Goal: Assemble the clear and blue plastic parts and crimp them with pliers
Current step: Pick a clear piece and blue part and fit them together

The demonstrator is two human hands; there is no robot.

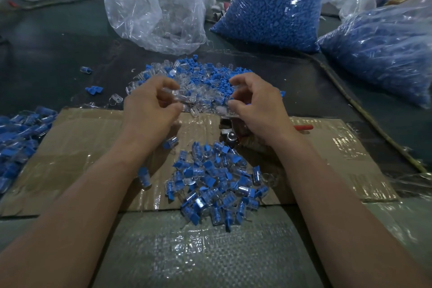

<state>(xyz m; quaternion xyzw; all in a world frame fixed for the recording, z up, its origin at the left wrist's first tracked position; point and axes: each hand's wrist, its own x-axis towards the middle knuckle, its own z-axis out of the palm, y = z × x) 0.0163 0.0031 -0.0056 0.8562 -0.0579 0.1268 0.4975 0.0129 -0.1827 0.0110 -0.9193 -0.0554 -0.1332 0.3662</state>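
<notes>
A loose heap of clear and blue plastic parts (201, 84) lies on the dark mat beyond the cardboard sheet (81, 147). My left hand (149, 105) hovers at the heap's near left edge, fingers curled, pinching a clear part (174, 94). My right hand (254, 103) is at the heap's near right edge with curled fingers; what it holds is blurred. Red-handled pliers (302, 127) lie on the cardboard, mostly hidden under my right wrist. A pile of assembled clear-and-blue pieces (217, 182) sits on the cardboard between my forearms.
A crumpled clear bag (154, 4) with clear parts stands behind the heap. Two full bags of blue parts (275, 2) (383, 47) stand at the back right. More assembled pieces (18, 145) lie at the left edge. A woven sack (198, 252) covers the near floor.
</notes>
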